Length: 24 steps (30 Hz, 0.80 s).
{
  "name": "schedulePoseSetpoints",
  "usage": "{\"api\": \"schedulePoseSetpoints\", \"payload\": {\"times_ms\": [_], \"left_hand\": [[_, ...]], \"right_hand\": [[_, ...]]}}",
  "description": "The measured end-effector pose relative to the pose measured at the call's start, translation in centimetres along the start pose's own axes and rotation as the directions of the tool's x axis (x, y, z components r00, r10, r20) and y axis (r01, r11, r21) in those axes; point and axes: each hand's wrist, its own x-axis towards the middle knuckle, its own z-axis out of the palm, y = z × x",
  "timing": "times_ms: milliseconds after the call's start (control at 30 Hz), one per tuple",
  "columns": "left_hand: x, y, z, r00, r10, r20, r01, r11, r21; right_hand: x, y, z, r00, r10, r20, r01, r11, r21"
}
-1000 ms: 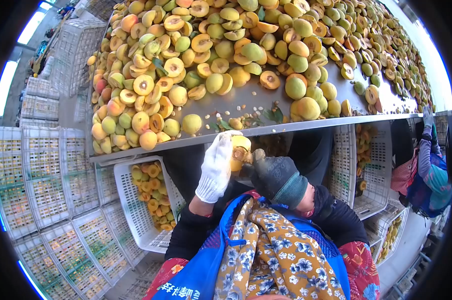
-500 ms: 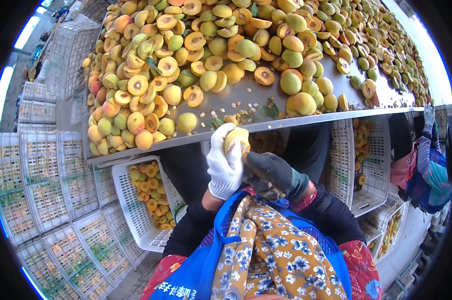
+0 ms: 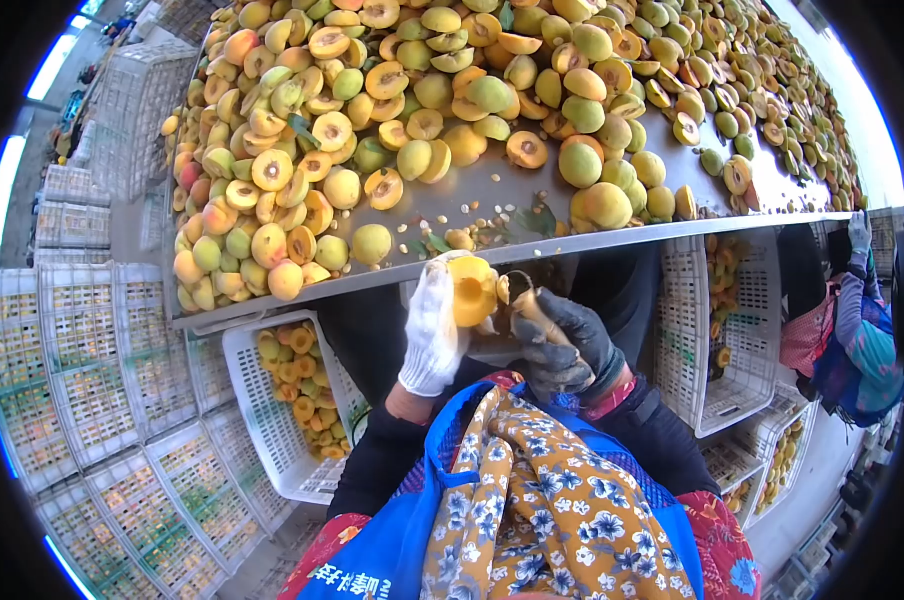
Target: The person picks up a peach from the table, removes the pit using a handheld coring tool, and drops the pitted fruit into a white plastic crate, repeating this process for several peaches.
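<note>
My left hand, in a white knit glove, holds a yellow peach just below the front edge of the steel table; its cut orange face shows. My right hand, in a dark glove, grips a pitting tool with a wooden handle whose tip is at the peach. The table above is heaped with whole peaches and cut halves, plus loose pits and leaves near its edge.
A white plastic crate of peach halves stands below left of the table. More white crates sit at the right, stacked trays at the left. Another person's sleeve shows far right.
The peach has turned in my left hand so that its cut orange face shows. My right hand has shifted up and right, with the tool's tip at the fruit.
</note>
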Motion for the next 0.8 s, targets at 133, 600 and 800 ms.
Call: {"api": "schedulePoseSetpoints", "payload": {"times_ms": [133, 600, 800], "left_hand": [[-2.7, 4.3, -4.6, 0.976, -0.119, -0.181, 0.154, 0.969, 0.191], [13.4, 2.9, -6.9, 0.94, 0.238, -0.243, 0.231, 0.076, 0.97], [12.5, 3.7, -5.4, 0.978, 0.082, -0.19, 0.101, 0.614, 0.783]], "right_hand": [[-2.2, -2.1, -2.2, 0.991, -0.071, -0.112, 0.057, 0.99, -0.131], [-1.0, 0.2, -1.2, 0.833, -0.274, -0.48, -0.168, 0.702, -0.692], [-0.2, 0.9, 0.5, 0.733, -0.597, -0.327, -0.141, 0.337, -0.931]]}}
